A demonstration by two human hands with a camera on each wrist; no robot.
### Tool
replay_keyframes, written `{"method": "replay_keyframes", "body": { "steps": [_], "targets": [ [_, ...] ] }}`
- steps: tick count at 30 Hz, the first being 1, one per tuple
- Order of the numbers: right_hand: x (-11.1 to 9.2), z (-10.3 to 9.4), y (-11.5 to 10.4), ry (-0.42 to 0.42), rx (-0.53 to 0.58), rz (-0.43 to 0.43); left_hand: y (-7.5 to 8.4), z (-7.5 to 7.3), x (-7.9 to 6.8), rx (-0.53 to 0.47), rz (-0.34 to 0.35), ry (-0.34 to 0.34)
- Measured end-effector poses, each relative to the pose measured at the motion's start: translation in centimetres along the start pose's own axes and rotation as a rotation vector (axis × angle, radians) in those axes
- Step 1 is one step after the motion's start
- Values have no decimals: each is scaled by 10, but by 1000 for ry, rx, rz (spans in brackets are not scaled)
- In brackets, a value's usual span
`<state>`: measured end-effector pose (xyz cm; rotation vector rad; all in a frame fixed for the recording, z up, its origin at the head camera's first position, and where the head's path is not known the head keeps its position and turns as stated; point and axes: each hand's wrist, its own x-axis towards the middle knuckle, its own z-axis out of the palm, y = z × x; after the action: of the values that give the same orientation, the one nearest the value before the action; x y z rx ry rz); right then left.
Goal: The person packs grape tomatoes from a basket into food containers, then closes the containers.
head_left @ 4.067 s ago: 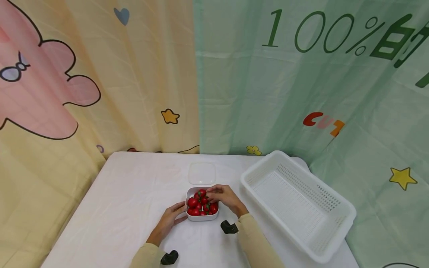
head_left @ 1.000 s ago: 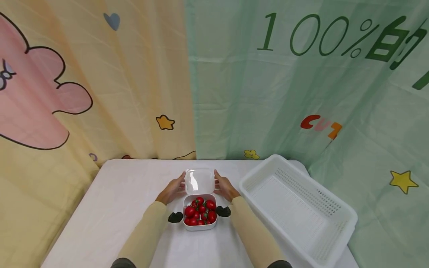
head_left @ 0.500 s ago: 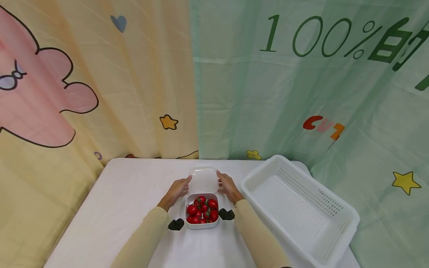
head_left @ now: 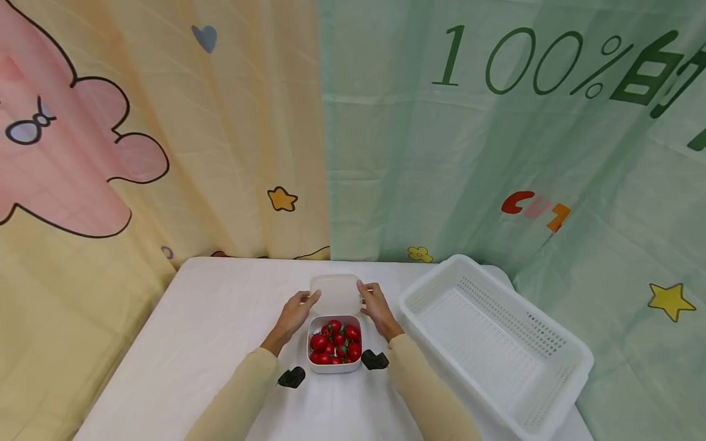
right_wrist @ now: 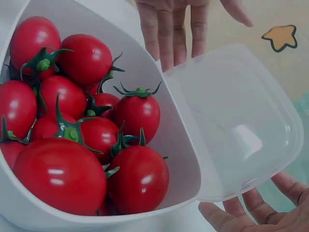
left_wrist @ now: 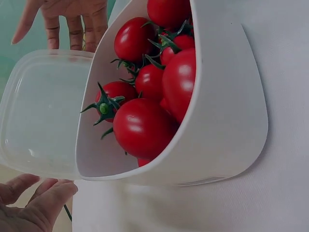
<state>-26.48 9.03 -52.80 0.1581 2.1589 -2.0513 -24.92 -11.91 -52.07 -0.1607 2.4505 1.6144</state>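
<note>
A white square box point(head_left: 334, 369) on the table is filled with red cherry tomatoes point(head_left: 337, 340) that have green stems. Just behind it, a translucent plastic lid point(head_left: 334, 295) is tilted up toward the head camera. My left hand point(head_left: 292, 315) holds the lid's left edge, thumb at the near side and fingers behind. On the opposite edge, my right hand point(head_left: 377, 308) holds it with thumb and fingertips. Both wrist views show the lid point(left_wrist: 46, 113) beyond the box rim, with fingers at its two sides. The lid's point(right_wrist: 241, 125) lower edge overlaps the box rim there.
A large white perforated basket point(head_left: 405, 300) stands at an angle on the right of the table. White cloth covers the tabletop point(head_left: 220, 331). Printed curtains point(head_left: 380, 153) hang behind the table's far edge.
The right hand was at the tomatoes and the left at the box while the lid lay behind. Both hands have since moved to the lid's sides, and the lid has tilted.
</note>
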Motion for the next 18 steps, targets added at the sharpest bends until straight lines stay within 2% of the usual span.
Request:
{"method": "replay_keyframes", "body": {
  "steps": [5,12,14,18],
  "targets": [
    [-5,1,-1,4,14,-52,2,2,-7,8,56,52],
    [-12,4,0,58,14,-114,5,7,-23,-71,169,99],
    [-15,4,0,73,15,-124,7,7,-29,-58,200,120],
    [-21,2,1,104,6,-165,7,7,-37,-47,193,147]
  ]
}}
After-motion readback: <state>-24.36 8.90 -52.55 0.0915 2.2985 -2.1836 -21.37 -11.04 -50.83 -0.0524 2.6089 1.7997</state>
